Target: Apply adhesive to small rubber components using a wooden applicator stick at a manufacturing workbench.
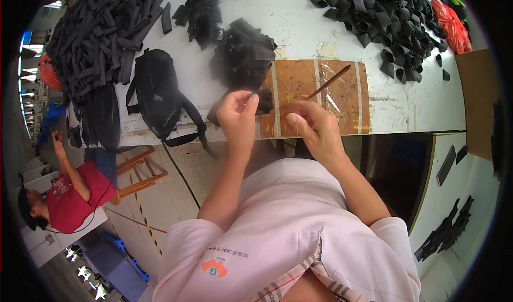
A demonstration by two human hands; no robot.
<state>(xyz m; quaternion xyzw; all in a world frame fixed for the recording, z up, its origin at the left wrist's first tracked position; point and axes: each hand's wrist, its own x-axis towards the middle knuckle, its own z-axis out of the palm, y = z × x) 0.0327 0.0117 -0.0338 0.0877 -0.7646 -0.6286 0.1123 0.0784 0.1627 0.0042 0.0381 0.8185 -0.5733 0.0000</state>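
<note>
My left hand [239, 118] is closed in a pinch over the table's near edge, thumb and forefinger pressed on a small black fabric piece [263, 103]. To its right, my right hand [316, 126] hovers by the front of a worn brown board [291, 77], its fingers curled and the thumb bent in. Whatever those fingers hold is hidden. A thin brown stick [332, 80] slants up and right from just beyond the right knuckles; whether the hand touches it I cannot tell. Behind the left hand lies a heap of black fabric pieces [243, 53].
Long black fabric tubes [96, 45] form a big pile at the left; short black tubes [374, 18] are heaped at the right. A black pouch with straps [155, 93] lies left of my hands. A red plastic bag [450, 26] stands far right. Another person [77, 195] sits at the left.
</note>
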